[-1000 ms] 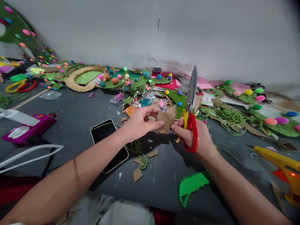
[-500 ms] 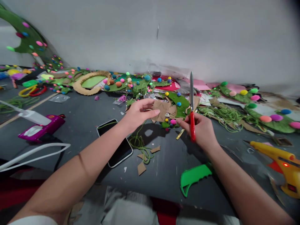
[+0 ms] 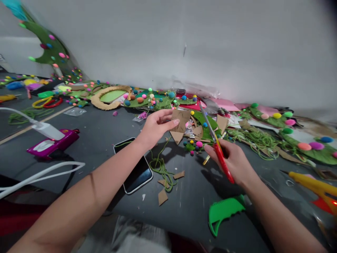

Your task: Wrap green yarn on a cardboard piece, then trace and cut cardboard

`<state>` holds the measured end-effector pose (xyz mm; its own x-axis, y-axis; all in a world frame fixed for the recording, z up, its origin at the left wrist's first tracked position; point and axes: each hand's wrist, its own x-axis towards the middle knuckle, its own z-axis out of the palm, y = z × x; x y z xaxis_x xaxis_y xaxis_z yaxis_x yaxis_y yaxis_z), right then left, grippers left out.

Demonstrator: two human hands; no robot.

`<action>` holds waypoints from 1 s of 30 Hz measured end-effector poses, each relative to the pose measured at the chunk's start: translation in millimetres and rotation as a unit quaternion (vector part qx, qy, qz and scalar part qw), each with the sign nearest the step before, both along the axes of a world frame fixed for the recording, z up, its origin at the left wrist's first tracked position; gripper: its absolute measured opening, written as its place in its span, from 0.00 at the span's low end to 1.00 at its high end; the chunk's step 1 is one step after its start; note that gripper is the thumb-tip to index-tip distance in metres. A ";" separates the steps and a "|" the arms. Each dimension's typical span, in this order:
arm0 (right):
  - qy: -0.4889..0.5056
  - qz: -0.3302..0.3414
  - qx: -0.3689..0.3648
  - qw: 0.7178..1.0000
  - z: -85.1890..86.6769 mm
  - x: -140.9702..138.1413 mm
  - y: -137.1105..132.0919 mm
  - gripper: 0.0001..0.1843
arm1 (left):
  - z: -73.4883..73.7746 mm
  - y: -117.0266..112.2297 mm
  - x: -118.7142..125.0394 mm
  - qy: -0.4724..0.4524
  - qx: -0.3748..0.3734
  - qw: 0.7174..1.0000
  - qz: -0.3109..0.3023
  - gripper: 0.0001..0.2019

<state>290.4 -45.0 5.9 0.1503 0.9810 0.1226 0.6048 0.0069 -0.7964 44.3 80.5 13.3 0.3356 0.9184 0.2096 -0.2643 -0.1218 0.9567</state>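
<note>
The scissors point(image 3: 218, 147) are tilting leftward in the right hand's point(image 3: 234, 160) grip; the left hand point(image 3: 156, 127) is pinching cardboard point(image 3: 182, 118), seemingly part-cut; scraps point(image 3: 163, 197) are lying nearby; remaining cuts are unclear.

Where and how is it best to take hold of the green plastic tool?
Probably pinch the green plastic tool by its open loop, at the near left end, coming from the near side. It lies flat, its far edge looks toothed, and its opposite end shows beside the right forearm, so the loop seems the freer part.
</note>
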 end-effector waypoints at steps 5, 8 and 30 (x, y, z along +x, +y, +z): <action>-0.059 0.029 -0.075 0.995 2.6 -1.3 -2.1 0.30 | -3.5 5.5 0.2 -0.032 0.011 0.998 0.048 0.24; -0.064 0.040 -0.095 0.993 1.6 -1.0 -1.3 0.31 | -6.4 9.2 -0.9 -0.045 0.015 0.997 0.057 0.24; -0.042 0.054 -0.116 0.991 -4.3 0.5 -0.7 0.32 | 1.2 1.0 -2.3 -0.031 -0.032 0.999 0.024 0.25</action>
